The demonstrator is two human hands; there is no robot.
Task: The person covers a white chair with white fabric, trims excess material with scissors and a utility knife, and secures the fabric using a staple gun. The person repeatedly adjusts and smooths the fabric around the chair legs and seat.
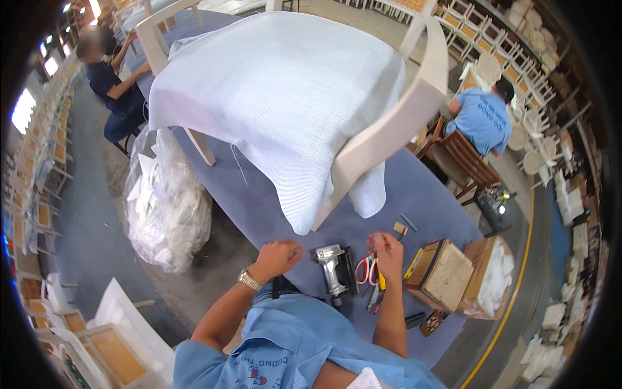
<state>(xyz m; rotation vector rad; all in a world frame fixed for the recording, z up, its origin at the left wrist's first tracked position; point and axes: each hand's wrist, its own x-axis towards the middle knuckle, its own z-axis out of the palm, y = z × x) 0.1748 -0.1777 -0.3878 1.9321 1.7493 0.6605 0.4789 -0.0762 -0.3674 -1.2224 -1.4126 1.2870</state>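
A chair with a pale whitewashed wooden frame (396, 133) stands on the blue-grey covered table in front of me. Light blue striped fabric (272, 71) drapes loosely over its seat, with corners hanging down. My left hand (278, 258) hovers at the table's near edge, loosely curved and holding nothing visible, left of a silver staple gun (334, 269). My right hand (387, 256) is over the tools, fingertips drawn together; what they hold, if anything, is unclear. Below it lie red-handled scissors (365, 271) and a yellow-handled tool (381, 282), partly covered by my hand and wrist.
To the right are a worn box (440, 275), a yellow cutter (413, 264) and a carton of white stuffing (495, 279). A clear bag of white scraps (167, 207) stands left of the table (249, 201). Two people sit nearby, one at far left, one at right.
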